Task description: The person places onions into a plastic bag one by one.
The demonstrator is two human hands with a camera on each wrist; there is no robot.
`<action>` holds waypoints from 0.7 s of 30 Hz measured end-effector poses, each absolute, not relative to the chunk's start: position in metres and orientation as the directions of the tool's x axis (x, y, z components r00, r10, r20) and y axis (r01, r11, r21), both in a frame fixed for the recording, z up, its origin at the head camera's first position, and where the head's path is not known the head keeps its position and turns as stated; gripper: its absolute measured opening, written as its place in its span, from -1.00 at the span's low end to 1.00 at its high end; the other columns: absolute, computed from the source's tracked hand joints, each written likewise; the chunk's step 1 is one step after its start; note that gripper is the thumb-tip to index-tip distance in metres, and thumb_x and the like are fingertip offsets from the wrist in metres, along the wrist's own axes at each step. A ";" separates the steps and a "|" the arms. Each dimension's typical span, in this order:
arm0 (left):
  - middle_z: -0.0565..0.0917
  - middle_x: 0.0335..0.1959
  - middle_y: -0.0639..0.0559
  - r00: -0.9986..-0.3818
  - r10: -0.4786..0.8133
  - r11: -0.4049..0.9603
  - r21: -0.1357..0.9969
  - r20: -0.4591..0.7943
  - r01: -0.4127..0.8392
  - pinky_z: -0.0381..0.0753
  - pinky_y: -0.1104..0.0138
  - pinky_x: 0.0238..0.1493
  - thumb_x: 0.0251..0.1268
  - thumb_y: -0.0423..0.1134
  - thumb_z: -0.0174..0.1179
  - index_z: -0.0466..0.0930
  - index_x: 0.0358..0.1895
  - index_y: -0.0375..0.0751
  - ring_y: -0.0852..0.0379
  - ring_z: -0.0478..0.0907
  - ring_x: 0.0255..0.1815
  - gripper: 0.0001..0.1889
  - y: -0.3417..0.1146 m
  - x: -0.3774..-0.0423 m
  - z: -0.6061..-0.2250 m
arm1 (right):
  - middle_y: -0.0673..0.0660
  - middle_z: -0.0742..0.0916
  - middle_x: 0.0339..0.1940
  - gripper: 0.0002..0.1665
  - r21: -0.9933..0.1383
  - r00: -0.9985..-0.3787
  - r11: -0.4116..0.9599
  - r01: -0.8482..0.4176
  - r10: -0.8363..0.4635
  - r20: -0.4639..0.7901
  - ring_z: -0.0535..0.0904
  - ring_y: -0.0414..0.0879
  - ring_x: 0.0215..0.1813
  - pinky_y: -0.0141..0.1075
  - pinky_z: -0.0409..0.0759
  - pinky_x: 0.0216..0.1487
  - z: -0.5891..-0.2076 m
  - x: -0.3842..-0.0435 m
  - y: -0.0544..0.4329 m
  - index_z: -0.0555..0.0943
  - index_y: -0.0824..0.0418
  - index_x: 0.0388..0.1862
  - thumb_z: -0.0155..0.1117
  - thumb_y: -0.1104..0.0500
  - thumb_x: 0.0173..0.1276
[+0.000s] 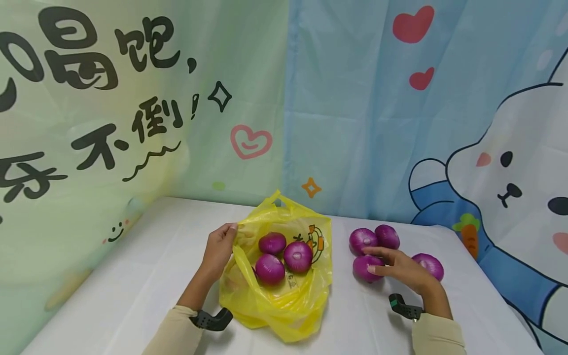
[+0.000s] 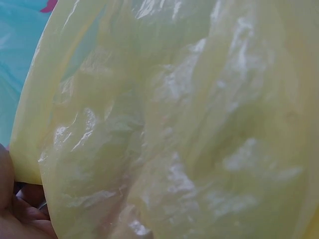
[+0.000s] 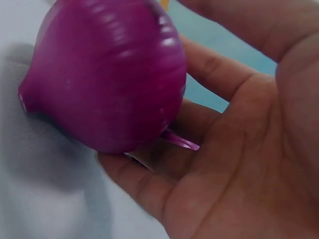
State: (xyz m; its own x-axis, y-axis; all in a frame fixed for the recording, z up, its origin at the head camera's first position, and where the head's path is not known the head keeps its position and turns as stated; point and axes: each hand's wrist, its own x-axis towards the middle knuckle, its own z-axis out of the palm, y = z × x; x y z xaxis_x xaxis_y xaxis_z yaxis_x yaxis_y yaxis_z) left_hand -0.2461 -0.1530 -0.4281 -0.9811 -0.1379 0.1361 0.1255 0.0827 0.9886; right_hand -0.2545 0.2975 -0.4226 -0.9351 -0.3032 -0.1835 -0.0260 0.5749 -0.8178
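Observation:
On the left, the left hand (image 1: 217, 252) pinches the upper left rim of a yellow plastic bag (image 1: 248, 308). The bag's mouth gapes toward the head camera, showing three purple onions inside, one of them a round onion (image 1: 298, 257). Its thin, wrinkled film (image 2: 164, 109) fills most of the left wrist view. To the bag's right, the right hand (image 1: 406, 272) grips a purple onion (image 1: 365, 269) at the front of a small group. In the right wrist view, fingers curl about this onion (image 3: 107, 74), with a thin peel strip at its side.
Behind the gripped onion stand two more, a left onion (image 1: 363, 240) and a right onion (image 1: 387, 236). Another onion (image 1: 428, 266) lies beyond the right wrist. All rest on a white tablecloth (image 1: 155, 256), with a printed curtain (image 1: 337, 123) behind.

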 end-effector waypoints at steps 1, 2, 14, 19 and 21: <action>0.52 -0.38 -0.10 -0.981 -0.139 0.082 0.989 0.137 0.126 0.52 0.38 -0.36 0.57 -0.06 -0.09 0.61 -0.04 -0.30 0.10 0.46 -0.39 -0.61 -0.153 -0.246 -0.428 | 0.40 0.31 0.41 -0.19 -0.820 -0.933 0.572 -0.020 -0.305 -0.189 0.10 0.45 0.39 0.25 0.42 0.12 -0.423 -0.255 0.297 0.43 0.13 0.38 0.48 0.01 0.16; 0.52 -0.37 -0.11 -0.981 -0.139 0.081 0.989 0.138 0.127 0.53 0.38 -0.36 0.57 -0.06 -0.09 0.61 -0.04 -0.31 0.10 0.47 -0.38 -0.61 -0.154 -0.246 -0.429 | 0.40 0.32 0.40 -0.20 -0.820 -0.933 0.572 -0.016 -0.304 -0.194 0.10 0.45 0.39 0.24 0.43 0.11 -0.423 -0.255 0.297 0.44 0.13 0.37 0.49 0.02 0.15; 0.51 -0.38 -0.11 -0.981 -0.137 0.079 0.989 0.138 0.128 0.53 0.39 -0.36 0.56 -0.06 -0.08 0.61 -0.05 -0.31 0.12 0.46 -0.39 -0.61 -0.152 -0.246 -0.428 | 0.39 0.43 0.32 -0.26 -0.785 -0.950 0.619 -0.031 -0.263 -0.170 0.26 0.40 0.32 0.13 0.54 0.04 -0.415 -0.247 0.295 0.50 0.16 0.32 0.47 -0.02 0.17; 0.51 -0.38 -0.10 -0.982 -0.133 0.078 0.989 0.131 0.122 0.52 0.39 -0.35 0.56 -0.04 -0.07 0.60 -0.06 -0.34 0.13 0.45 -0.39 -0.60 -0.152 -0.247 -0.429 | 0.43 0.41 0.32 -0.24 -0.801 -0.956 0.588 -0.110 -0.282 -0.076 0.26 0.42 0.31 0.09 0.59 -0.01 -0.403 -0.246 0.291 0.45 0.20 0.35 0.44 -0.03 0.22; 0.51 -0.37 -0.10 -0.983 -0.127 0.076 0.990 0.131 0.122 0.53 0.39 -0.34 0.56 -0.04 -0.07 0.59 -0.06 -0.35 0.13 0.45 -0.37 -0.60 -0.152 -0.247 -0.430 | 0.44 0.42 0.32 -0.23 -0.804 -0.960 0.576 -0.146 -0.279 -0.026 0.30 0.41 0.30 0.09 0.58 -0.01 -0.398 -0.247 0.289 0.43 0.21 0.38 0.41 -0.04 0.25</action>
